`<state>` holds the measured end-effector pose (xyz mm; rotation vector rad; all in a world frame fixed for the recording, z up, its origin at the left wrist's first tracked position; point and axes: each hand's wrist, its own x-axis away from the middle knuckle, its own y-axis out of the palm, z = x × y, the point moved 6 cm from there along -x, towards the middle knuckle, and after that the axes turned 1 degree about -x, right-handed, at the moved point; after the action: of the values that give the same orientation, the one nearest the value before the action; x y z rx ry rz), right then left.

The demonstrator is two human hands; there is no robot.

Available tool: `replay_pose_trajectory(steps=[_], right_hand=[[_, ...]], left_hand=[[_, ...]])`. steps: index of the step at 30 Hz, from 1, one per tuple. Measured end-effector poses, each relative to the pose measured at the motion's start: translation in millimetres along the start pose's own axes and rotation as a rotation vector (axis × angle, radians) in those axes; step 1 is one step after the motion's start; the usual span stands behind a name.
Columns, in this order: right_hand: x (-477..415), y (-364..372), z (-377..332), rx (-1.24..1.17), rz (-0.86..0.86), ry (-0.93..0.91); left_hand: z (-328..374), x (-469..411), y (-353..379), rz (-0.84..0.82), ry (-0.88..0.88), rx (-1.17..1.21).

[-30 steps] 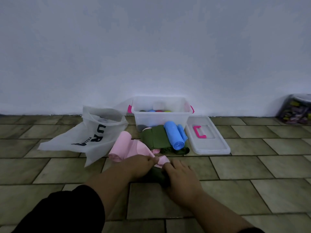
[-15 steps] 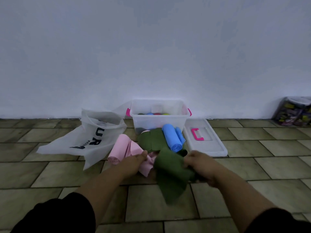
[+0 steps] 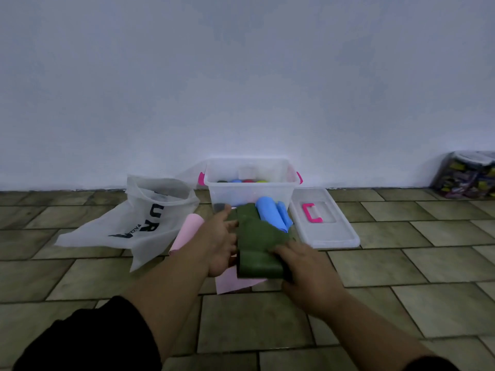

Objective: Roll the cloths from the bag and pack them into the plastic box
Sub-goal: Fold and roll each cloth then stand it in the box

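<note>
A dark green cloth [image 3: 255, 245] lies folded over a flat pink cloth [image 3: 235, 284] on the tiled floor. My right hand [image 3: 302, 266] grips its lower right corner, fingers on top and thumb beneath. With its fingers stretched forward, my left hand [image 3: 217, 242] touches the green cloth's left edge. A blue rolled cloth [image 3: 269, 212] leans on the green one, in front of the clear plastic box [image 3: 284, 188]. The box holds several coloured rolls. A pink roll [image 3: 187, 230] lies beside the white bag [image 3: 150, 218], which stands open on the left.
The box's clear lid [image 3: 325, 231] with a pink handle lies flat on the floor to the right of the box. A clear jar [image 3: 468, 175] of colourful items stands by the wall at far right. A plain wall rises behind everything.
Both hands lifted the green cloth off the floor and moved it forward onto the pink cloth. My left hand has let go of the pink cloth and stretched out along the green one.
</note>
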<state>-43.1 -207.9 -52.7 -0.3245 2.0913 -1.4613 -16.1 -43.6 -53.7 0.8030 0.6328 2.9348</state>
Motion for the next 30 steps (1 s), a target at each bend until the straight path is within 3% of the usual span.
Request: replay_pose_trajectory(steps=[2, 4, 6, 8, 9, 10, 14, 19, 22, 30], right_hand=[[14, 23, 4, 0.05, -0.076, 0.012], [25, 37, 8, 0.073, -0.096, 0.01], [31, 45, 13, 0.067, -0.096, 0.016], [33, 49, 16, 0.048, -0.127, 0.034], [33, 50, 17, 0.042, -0.14, 0.033], [34, 52, 17, 0.035, -0.155, 0.035], [40, 53, 14, 0.036, -0.161, 0.131], [42, 61, -8, 0.049, -0.022, 0.393], [35, 72, -9, 0.05, -0.057, 0.487], [34, 70, -10, 0.044, -0.072, 0.45]], left_hand=[[11, -4, -13, 0.238, 0.225, -0.122], [23, 0, -11, 0.31, 0.466, -0.264], [14, 0, 12, 0.125, 0.523, -0.495], [-21, -9, 35, -0.115, 0.453, -1.019], [-35, -14, 39, -0.148, 0.441, -1.237], [-45, -16, 39, -0.125, 0.415, -1.306], [-67, -24, 31, -0.109, 0.225, -1.245], [-71, -29, 26, -0.101, 0.15, -1.187], [-72, -31, 23, -0.088, 0.113, -1.084], [-70, -37, 22, -0.063, 0.08, -1.128]])
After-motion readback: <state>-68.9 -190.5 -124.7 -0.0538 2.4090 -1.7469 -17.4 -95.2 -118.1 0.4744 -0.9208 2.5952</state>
